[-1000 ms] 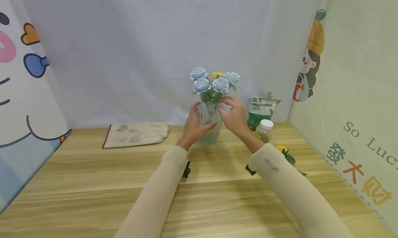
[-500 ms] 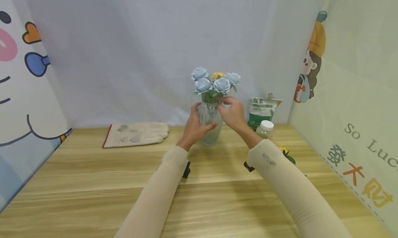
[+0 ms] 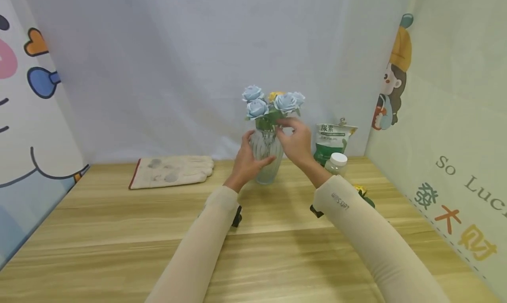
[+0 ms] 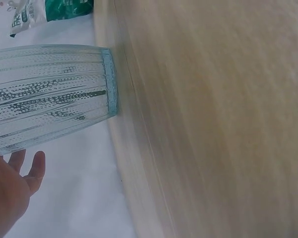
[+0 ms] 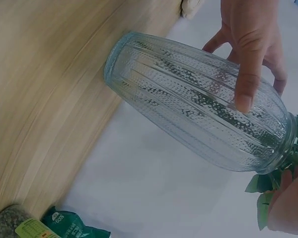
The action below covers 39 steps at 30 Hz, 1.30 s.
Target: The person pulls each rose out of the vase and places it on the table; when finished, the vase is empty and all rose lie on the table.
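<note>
A ribbed clear glass vase (image 3: pixel 266 155) stands upright on the table, holding several light blue roses (image 3: pixel 257 108) and a yellow one (image 3: pixel 276 95). My left hand (image 3: pixel 246 164) grips the vase from its left side, thumb across the front, as the right wrist view also shows on the glass (image 5: pixel 198 99). At the vase's mouth, my right hand (image 3: pixel 296 142) pinches among the green leaves and stems just above the rim; its fingertips are partly hidden by leaves. In the left wrist view the vase base (image 4: pixel 111 82) rests on the wood.
White gloves (image 3: pixel 172 172) lie on the table to the left. Right of the vase are a green and white bag (image 3: pixel 330 140) with a clip and a white-capped jar (image 3: pixel 336 162). A yellow flower (image 3: pixel 361 190) lies partly behind my right sleeve. A pale curtain hangs behind.
The front right blue rose has shifted up and to the right, now overlapping the rose behind it. My right hand has moved slightly at the vase mouth; my left keeps its grip.
</note>
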### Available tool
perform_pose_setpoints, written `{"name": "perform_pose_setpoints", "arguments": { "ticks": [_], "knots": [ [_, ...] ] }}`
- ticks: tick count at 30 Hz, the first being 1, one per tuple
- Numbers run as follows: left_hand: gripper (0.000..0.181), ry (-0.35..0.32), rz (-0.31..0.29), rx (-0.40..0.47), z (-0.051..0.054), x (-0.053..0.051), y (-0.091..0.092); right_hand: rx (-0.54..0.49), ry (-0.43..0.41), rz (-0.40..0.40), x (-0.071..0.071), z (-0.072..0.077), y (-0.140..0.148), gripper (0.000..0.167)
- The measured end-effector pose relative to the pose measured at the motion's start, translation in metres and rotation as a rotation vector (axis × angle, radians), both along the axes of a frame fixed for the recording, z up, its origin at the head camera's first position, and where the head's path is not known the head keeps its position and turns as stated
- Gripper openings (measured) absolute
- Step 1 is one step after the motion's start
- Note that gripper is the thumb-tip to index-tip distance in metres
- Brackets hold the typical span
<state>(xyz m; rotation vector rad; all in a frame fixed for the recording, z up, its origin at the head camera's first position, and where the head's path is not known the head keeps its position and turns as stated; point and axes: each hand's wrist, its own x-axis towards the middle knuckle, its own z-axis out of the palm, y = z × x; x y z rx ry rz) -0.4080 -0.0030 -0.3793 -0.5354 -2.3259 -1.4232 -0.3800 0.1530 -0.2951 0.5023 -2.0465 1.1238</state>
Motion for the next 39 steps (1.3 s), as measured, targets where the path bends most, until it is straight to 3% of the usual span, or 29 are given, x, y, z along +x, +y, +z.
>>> {"name": "perform_pose_setpoints", "arguments": {
  "ticks": [11,19,29,32,39],
  "knots": [
    [0.1,-0.026,-0.008,-0.005,0.004,-0.002,0.005,-0.089,0.134,0.016,-0.003,0.011,-0.004,0.018],
    [0.101,-0.055,-0.004,-0.005,-0.002,0.003,0.005,-0.101,0.21,0.007,-0.002,0.012,-0.002,0.02],
    [0.101,-0.054,0.013,-0.01,0.003,0.001,0.006,-0.136,0.303,0.023,0.001,0.03,-0.001,0.021],
    [0.101,-0.048,0.02,-0.013,0.003,0.001,0.006,-0.126,0.357,0.027,0.007,0.038,-0.005,0.022],
    [0.101,-0.033,0.032,-0.005,0.001,-0.001,0.005,-0.122,0.449,0.062,0.037,0.063,-0.012,0.023]
  ]
}}
